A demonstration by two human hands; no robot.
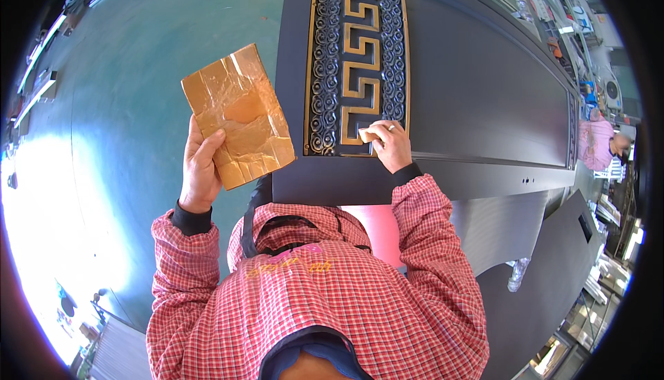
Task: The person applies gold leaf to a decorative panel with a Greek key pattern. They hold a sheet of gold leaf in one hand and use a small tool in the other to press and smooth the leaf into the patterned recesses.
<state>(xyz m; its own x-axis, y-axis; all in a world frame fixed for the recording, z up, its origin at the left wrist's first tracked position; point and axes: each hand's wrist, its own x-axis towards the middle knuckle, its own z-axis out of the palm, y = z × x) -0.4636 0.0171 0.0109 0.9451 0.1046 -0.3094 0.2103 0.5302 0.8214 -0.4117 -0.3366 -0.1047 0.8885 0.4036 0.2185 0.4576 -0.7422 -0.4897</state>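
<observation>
The left hand (202, 160) is clasping a gold board (238, 115); the right hand (393, 146), nearer the dark panel (477, 89), is pinching a pale pad (366, 136) at the near end of the gold pattern (361, 111), which is running lengthwise ahead.

Panel (484, 89), dark grey, bears gold meander (375, 96) between black scrollwork (324, 68); board (238, 120) is coppery gold; smock (311, 311) is red-and-white checked.
</observation>
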